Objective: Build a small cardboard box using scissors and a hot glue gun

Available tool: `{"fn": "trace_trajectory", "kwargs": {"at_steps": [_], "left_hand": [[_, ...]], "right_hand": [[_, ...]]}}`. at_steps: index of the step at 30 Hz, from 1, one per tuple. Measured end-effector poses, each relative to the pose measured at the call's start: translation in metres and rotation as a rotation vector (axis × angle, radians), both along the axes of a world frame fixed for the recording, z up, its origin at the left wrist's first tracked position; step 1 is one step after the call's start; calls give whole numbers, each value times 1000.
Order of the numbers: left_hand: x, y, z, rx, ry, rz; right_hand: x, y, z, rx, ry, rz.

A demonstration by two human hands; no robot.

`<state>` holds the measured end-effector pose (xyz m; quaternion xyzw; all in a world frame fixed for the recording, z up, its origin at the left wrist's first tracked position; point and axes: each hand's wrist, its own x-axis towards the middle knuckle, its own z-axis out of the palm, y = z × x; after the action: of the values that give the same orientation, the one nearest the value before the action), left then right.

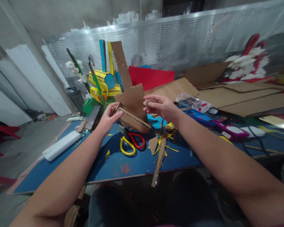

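Observation:
My left hand (109, 119) is closed on the left end of a long brown cardboard piece (134, 119) held above the blue table (132, 164). My right hand (161, 107) is up beside it, its fingers pinched on a small brownish scrap (148, 102). Behind the held piece stands a taller cardboard shape (130, 94). Directly below the hands lie two pairs of scissors, one yellow-handled (127, 147) and one red-handled (137, 140), among cardboard and yellow paper offcuts (159, 148).
A yellow, blue and green paper model (104, 83) stands at the back left, a red sheet (151, 78) behind it. Flat cardboard sheets (239, 94) cover the right. A white box (61, 145) lies left. A perforated metal screen (180, 41) backs the table.

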<state>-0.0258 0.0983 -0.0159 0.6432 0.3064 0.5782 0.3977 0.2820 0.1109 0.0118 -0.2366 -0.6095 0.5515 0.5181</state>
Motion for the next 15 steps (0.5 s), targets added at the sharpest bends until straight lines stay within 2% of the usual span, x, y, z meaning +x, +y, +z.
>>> {"fn": "trace_trajectory", "kwargs": {"at_steps": [5, 11, 15], "left_hand": [[-1, 1, -1, -6, -1, 9], [-2, -1, 1, -6, 17, 8], [-2, -1, 1, -11, 23, 20]], "right_hand": [[-3, -4, 1, 50, -4, -7], [-6, -6, 0, 246, -114, -157], [-7, -3, -3, 308, -187, -159]]}}
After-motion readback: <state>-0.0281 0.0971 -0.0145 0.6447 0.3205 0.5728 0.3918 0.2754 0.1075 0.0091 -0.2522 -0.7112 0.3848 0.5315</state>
